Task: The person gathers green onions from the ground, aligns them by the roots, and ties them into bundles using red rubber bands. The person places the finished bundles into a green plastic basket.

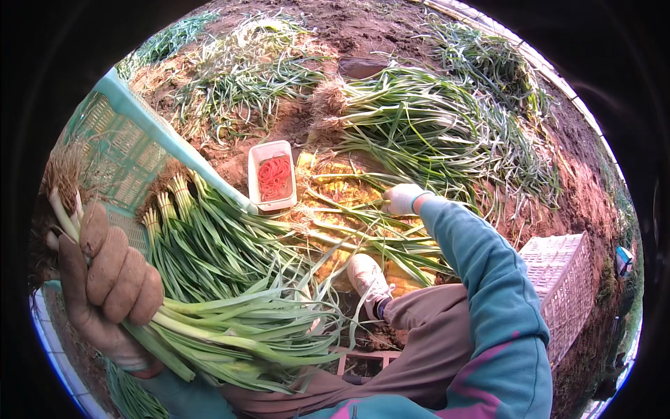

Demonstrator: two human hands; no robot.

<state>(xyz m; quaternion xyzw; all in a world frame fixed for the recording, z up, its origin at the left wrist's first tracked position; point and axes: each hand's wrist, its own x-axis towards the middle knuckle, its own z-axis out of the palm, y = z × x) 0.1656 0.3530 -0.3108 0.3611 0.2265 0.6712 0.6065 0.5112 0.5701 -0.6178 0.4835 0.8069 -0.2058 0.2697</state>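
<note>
In a brown, soiled work glove, my left hand grips a bunch of leek-like green plants at the lower left. Their rooted white ends stick out above the fist, and the leaves trail right across my lap. My right hand, in a whitish glove, is stretched forward over loose plant stalks on a yellow woven sheet. Its fingers are curled down at a stalk; whether they grasp it is hidden. Tied bundles lie with their roots inside a green plastic crate, leaves spilling out.
A white plastic tub holds red rubber bands beside the crate. Beyond the sheet is a large heap of untied plants. Cut leaves litter the soil. A pale slatted crate stands right, and my shoe is at the sheet's near edge.
</note>
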